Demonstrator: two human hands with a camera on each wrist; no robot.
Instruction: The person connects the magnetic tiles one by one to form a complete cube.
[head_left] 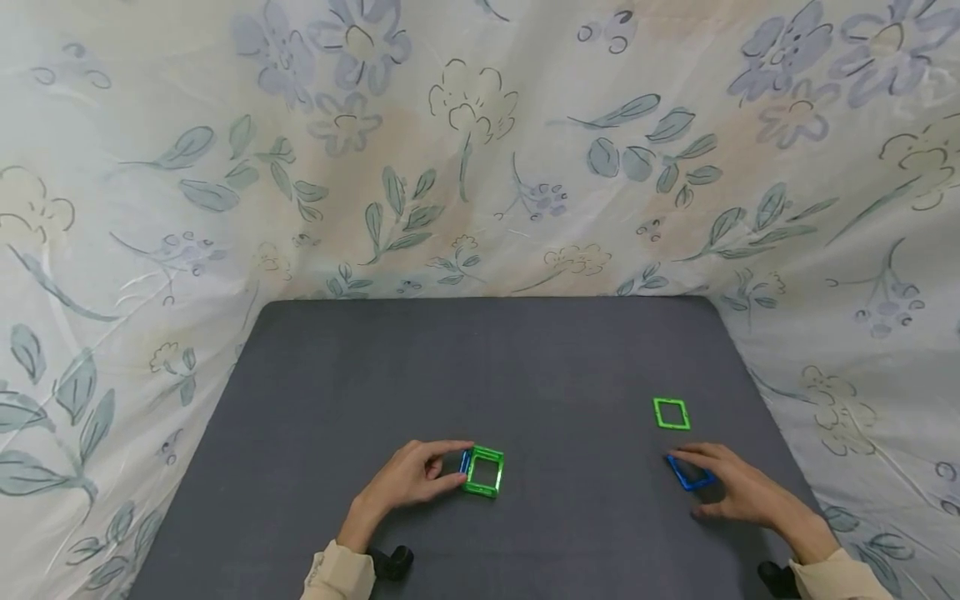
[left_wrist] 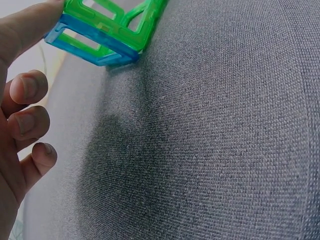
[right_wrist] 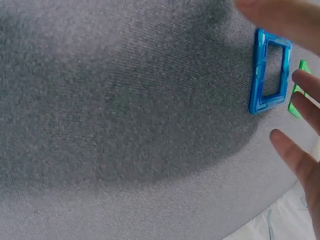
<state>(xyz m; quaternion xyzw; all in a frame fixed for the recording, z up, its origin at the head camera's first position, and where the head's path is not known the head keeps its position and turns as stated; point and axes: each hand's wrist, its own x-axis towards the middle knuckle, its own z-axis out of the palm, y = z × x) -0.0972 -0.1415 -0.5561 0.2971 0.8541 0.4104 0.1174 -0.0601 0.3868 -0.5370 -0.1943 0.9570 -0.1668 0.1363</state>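
Two cream sleeve cuffs (head_left: 339, 575) sit at the bottom edge of the head view, nearest the camera, with the hands stretched forward from them over a grey fabric mat (head_left: 480, 367). On the near middle of the mat, the left hand (head_left: 408, 479) pinches a small block of green and blue frame tiles (head_left: 482, 472) between thumb and forefinger, holding it by its left side. Well to the right, the right hand (head_left: 738, 492) lies low over a blue square frame (head_left: 688, 475) that is flat on the mat; its fingers are loosely spread and reach across the frame's near corner. Just beyond that hand, a green square frame (head_left: 671, 413) lies flat and alone. Flowered cloth (head_left: 480, 150) hangs behind and around the mat.

From the left wrist, the tile block (left_wrist: 107, 30) stands at the top left on the grey weave, green pieces above a blue one. The forefinger (left_wrist: 27, 27) presses against its end, while the other three fingers (left_wrist: 30, 122) are curled in below, touching nothing.

From the right wrist, the blue frame (right_wrist: 271, 70) lies flat at the upper right. The spread fingers (right_wrist: 300, 157) hover round it, and whether they touch it cannot be told. A sliver of the green frame (right_wrist: 296, 100) shows just beside it.
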